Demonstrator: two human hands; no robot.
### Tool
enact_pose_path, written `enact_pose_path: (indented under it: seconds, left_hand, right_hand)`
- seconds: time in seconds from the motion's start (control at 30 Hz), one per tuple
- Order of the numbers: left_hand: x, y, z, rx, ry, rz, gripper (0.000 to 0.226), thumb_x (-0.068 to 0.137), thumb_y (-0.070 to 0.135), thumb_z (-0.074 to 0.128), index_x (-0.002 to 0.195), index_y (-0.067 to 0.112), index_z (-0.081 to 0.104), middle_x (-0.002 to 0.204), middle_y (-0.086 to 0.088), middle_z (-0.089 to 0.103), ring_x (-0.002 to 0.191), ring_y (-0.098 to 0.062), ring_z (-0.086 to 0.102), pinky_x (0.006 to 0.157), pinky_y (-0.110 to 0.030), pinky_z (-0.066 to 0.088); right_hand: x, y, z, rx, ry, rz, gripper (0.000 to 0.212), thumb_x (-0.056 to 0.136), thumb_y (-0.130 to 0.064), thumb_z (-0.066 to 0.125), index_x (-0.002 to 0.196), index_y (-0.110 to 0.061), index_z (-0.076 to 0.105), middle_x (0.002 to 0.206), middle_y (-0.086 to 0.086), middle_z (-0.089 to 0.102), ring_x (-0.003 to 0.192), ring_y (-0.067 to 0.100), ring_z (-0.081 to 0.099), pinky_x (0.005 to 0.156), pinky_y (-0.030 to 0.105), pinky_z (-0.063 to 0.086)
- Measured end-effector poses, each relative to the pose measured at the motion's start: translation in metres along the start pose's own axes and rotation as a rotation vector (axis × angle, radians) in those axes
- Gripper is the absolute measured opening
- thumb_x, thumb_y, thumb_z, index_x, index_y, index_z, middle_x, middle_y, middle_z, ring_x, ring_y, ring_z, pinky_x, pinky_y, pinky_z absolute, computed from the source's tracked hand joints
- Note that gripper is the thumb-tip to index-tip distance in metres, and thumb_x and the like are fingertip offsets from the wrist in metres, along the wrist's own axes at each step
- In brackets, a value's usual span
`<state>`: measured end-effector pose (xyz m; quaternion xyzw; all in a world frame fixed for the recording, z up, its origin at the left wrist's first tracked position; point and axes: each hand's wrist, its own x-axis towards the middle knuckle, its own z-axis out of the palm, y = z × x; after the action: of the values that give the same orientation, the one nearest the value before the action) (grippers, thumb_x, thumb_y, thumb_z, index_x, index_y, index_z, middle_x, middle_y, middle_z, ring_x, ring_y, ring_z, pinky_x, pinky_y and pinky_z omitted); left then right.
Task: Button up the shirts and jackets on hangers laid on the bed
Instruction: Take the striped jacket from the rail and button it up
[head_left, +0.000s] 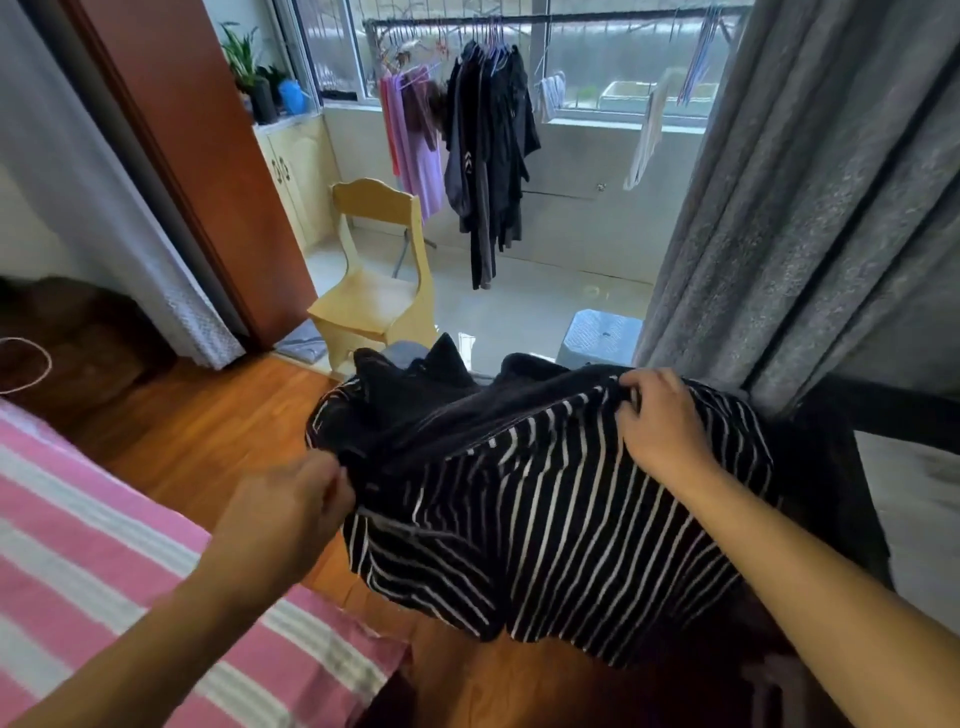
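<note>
A black shirt with thin white stripes hangs in the air over the wooden floor, bunched with other dark cloth on top. My left hand pinches the shirt's left edge with curled fingers. My right hand grips a fold at its upper right. No hanger or buttons can be made out. The bed, covered in a pink, white and grey striped sheet, lies at the lower left, beside the shirt.
A pale wooden chair stands ahead by the balcony doorway, with a light blue stool to its right. Dark and purple clothes hang on a balcony rail. A grey curtain hangs at right; dark furniture sits below it.
</note>
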<state>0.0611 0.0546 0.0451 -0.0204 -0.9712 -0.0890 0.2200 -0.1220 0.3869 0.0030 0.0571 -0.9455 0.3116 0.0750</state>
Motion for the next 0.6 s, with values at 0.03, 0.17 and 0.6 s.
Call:
enact_pose_path:
  seconds: [0.03, 0.17, 0.6]
  left_hand:
    - [-0.033, -0.012, 0.008, -0.010, -0.082, -0.045, 0.037, 0.092, 0.021, 0.055, 0.063, 0.023, 0.033, 0.056, 0.014, 0.020, 0.043, -0.011, 0.018, 0.046, -0.014, 0.006]
    - [-0.102, -0.048, 0.073, -0.112, -0.295, -0.406, 0.053, 0.092, 0.012, 0.068, 0.059, 0.027, 0.030, 0.047, 0.008, 0.032, 0.044, -0.010, 0.029, 0.047, -0.034, 0.019]
    - [-0.120, -0.051, 0.067, -0.332, -0.128, -0.729, 0.036, 0.099, 0.019, 0.055, 0.066, 0.004, 0.050, 0.057, -0.012, 0.054, 0.050, -0.021, 0.039, 0.052, -0.035, 0.028]
  right_hand:
    - [0.008, -0.005, -0.004, -0.073, 0.028, -0.072, 0.043, 0.094, -0.013, 0.059, 0.136, -0.018, 0.053, 0.139, 0.004, 0.045, 0.133, 0.024, 0.042, 0.116, 0.044, 0.036]
    - [0.049, -0.023, 0.013, -0.253, -0.373, -0.253, 0.061, 0.091, -0.043, 0.063, 0.146, -0.023, 0.046, 0.150, 0.008, 0.044, 0.140, 0.031, 0.036, 0.119, 0.043, 0.026]
    - [0.040, -0.047, 0.033, -0.614, -0.237, -0.560, 0.020, 0.103, -0.035, 0.049, 0.100, -0.015, 0.051, 0.096, 0.007, 0.063, 0.084, 0.028, 0.058, 0.071, 0.039, 0.048]
